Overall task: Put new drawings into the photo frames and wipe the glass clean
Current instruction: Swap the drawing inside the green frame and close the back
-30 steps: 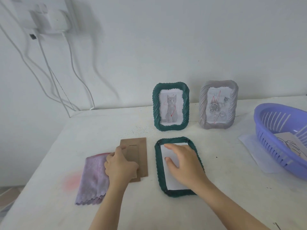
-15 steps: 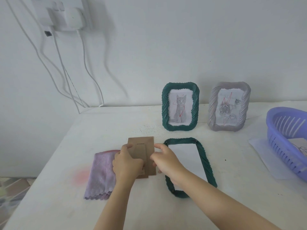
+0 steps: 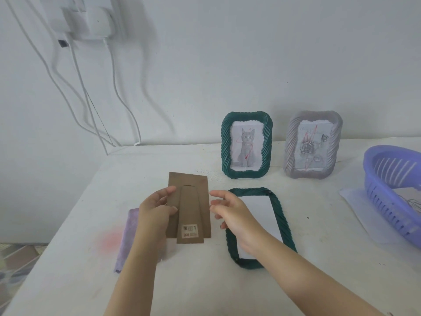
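Left hand (image 3: pixel 155 213) grips the backing board (image 3: pixel 193 201) by its left edge, thumb and forefinger on its brown face, the other fingers hidden behind it. The right hand (image 3: pixel 232 215) holds nothing; its fingers hang slack just off the board's right edge, and I cannot tell whether they touch it.

At the right edge of the counter (image 3: pixel 319 281) a purple basket (image 3: pixel 382 201) sits on a white sheet (image 3: pixel 355 197). Inside it lies a line drawing (image 3: pixel 410 199), partly cut off by the view. The flat green frame (image 3: pixel 281 215) lies back-up on the counter with a white paper (image 3: pixel 257 210) bare in its opening. Behind it two frames stand upright near the wall (image 3: pixel 250 53): a standing green frame (image 3: pixel 225 144) holding a cat picture, and just to its right a grey frame (image 3: pixel 288 144) holding a rose picture. Both pictures are scrawled with red lines.

Both forearms reach in from the near edge. The left one passes over a purple cloth (image 3: pixel 128 238) lying on the counter, and the right wrist crosses the near left corner of the flat green frame.

The backing board's long axis runs away from the person, with the slot at the far end and the barcode sticker (image 3: pixel 190 229) at the near end. Its stand leg widens toward the near end. The flat green frame, just right of the board, lies the same way, its near end swung a little to the right
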Tool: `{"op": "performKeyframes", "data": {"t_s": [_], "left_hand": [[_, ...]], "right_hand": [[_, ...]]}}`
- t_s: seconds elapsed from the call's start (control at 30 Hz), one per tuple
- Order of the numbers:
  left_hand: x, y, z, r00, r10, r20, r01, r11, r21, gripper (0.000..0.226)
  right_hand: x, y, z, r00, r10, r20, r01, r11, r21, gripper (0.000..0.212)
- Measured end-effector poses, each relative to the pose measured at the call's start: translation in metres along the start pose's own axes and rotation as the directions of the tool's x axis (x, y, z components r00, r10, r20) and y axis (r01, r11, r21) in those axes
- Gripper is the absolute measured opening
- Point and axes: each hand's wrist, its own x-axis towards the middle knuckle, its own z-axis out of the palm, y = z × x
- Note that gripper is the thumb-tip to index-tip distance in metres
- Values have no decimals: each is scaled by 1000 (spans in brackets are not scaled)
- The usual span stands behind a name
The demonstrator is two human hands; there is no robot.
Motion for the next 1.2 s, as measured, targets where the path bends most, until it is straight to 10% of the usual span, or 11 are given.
{"op": "performKeyframes", "data": {"t_s": [0.33, 0.63, 0.93, 1.2], "left_hand": [[-17, 14, 20, 973, 165, 161, -156, 985, -69, 42], [-27, -39, 41, 856, 292, 428, -455, 818, 352, 36], [-23, -68, 29, 752, 193, 631, -571, 669, 476, 97], [-19, -75, 29, 710, 206, 673, -659, 532, 532, 97]], "right_hand": [[-14, 2, -25, 970, -211, -120, 218, 975, 45, 27], [-39, 26, -79, 954, -139, -264, 177, 976, 126, 34], [-50, 43, -102, 912, -78, -402, 159, 973, 171, 32], [-45, 45, -99, 918, -82, -388, 131, 986, 100, 34]]}}
